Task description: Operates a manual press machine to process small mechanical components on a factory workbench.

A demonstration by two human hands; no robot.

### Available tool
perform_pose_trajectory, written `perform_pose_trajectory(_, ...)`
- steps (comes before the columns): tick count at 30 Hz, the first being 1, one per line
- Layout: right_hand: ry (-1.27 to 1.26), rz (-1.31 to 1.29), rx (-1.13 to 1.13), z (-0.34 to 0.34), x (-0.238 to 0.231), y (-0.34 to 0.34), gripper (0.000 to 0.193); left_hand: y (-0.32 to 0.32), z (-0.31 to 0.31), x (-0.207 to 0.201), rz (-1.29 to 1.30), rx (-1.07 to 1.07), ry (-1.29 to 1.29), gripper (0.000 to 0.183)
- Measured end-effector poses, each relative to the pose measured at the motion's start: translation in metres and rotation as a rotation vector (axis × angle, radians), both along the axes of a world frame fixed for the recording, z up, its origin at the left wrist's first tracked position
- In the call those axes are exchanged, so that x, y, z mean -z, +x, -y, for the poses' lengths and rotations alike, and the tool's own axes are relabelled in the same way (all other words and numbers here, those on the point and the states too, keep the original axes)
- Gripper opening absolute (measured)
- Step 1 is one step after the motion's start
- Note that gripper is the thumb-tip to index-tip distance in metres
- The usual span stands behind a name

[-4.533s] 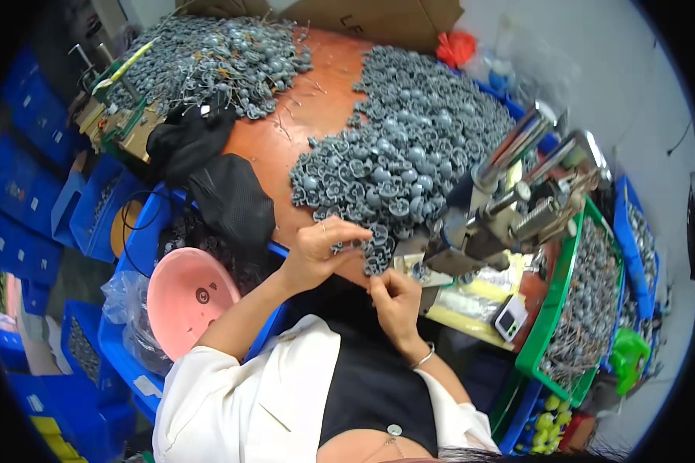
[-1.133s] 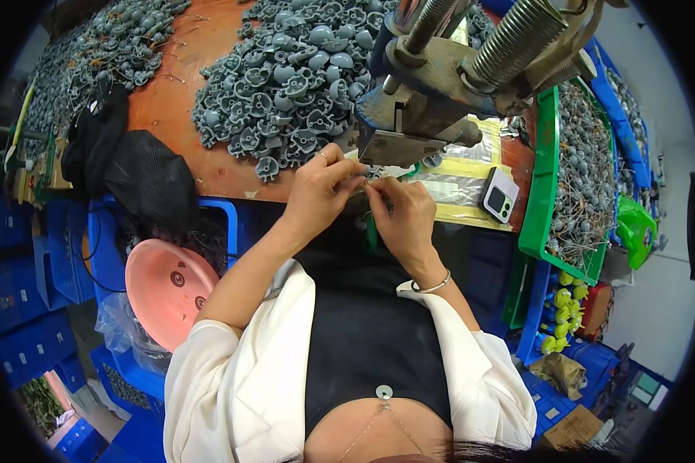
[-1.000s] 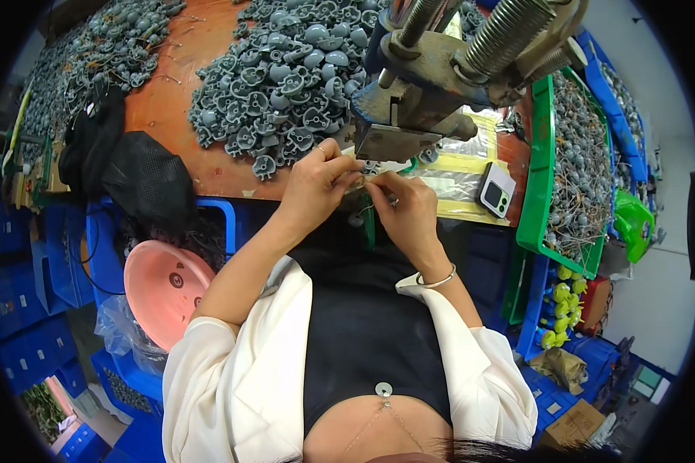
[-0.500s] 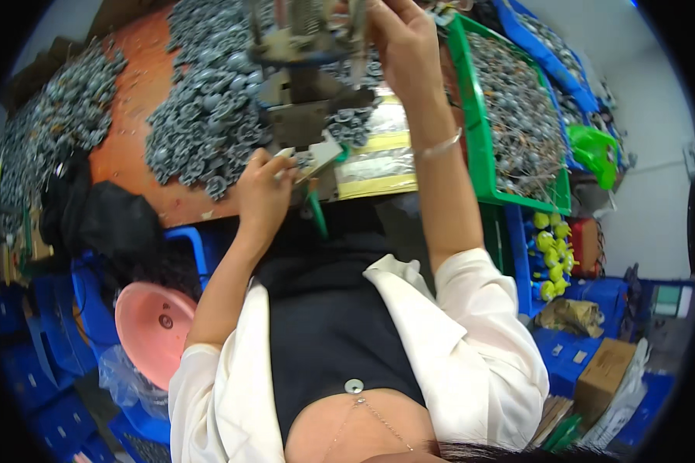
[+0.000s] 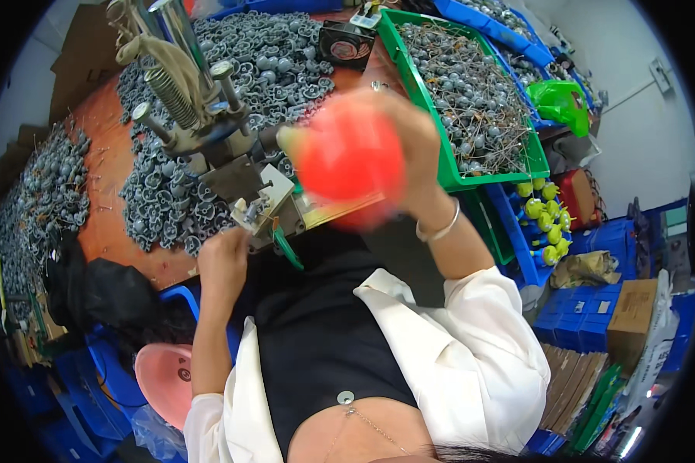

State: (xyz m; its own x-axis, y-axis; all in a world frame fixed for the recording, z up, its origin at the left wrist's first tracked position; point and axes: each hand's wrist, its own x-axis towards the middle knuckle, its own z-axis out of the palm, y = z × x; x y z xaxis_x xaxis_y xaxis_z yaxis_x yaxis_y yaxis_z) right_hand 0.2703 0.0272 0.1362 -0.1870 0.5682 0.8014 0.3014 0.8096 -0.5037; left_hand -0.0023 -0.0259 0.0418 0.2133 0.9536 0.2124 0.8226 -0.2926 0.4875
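My right hand [image 5: 418, 143] is closed around a bright red, rounded knob [image 5: 351, 154], smeared by motion. A short dark shaft [image 5: 270, 139] reaches toward it from the hand press [image 5: 208, 127], which has a coiled spring and steel posts; how they join is hidden. My left hand [image 5: 224, 258] has its fingers pinched together at the table edge, just below a small metal fixture [image 5: 251, 212] under the press. Whatever those fingers hold, if anything, is hidden. Grey plastic cup-shaped parts [image 5: 170, 193] lie heaped beside and behind the press.
A green crate [image 5: 440, 166] at the right holds grey parts with thin wires. Another grey heap [image 5: 50, 177] lies on the orange table [image 5: 108, 185] at far left. A small black fan [image 5: 347, 45] stands behind. A pink basin [image 5: 158, 378] sits by my left arm.
My right hand has come down and nearer from the press top, and the red knob now shows. My left hand has drawn back from the fixture toward the table edge. The view has shifted.
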Motion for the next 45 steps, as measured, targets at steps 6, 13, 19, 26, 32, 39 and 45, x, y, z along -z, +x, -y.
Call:
perform_pose_trajectory(6, -0.669, -0.627, 0.192, -0.129, 0.051, 0.113, 0.020, -0.021, 0.040, -0.012, 1.028, 0.169, -0.961, 0.024)
perform_pose_trajectory(13, -0.540, -0.971, 0.830, -0.203, 0.080, 0.291, 0.019, -0.190, -0.046, -0.079, 1.502, -0.317, -0.333, 0.026)
perform_pose_trajectory(19, -0.906, -0.988, 0.431, -0.241, 0.113, 0.369, 0.018, -0.335, -0.106, -0.098, 1.081, -0.664, 0.508, 0.034)
perform_pose_trajectory(26, -0.481, -0.394, 0.694, -0.233, 0.054, 0.421, 0.018, -0.188, -0.018, 0.019, 0.451, -0.473, 0.291, 0.027)
perform_pose_trajectory(32, -0.268, -0.445, 0.560, -0.191, -0.052, 0.402, 0.024, -0.100, 0.028, 0.043, 0.246, -0.457, 0.205, 0.021)
perform_pose_trajectory(39, -0.313, -0.164, 0.655, -0.148, -0.048, 0.333, 0.026, -0.085, 0.022, 0.074, 0.032, -0.386, 0.250, 0.026)
perform_pose_trajectory(45, -0.456, -0.122, 0.446, -0.100, -0.063, 0.274, 0.019, -0.089, 0.026, 0.079, -0.018, -0.309, 0.308, 0.027)
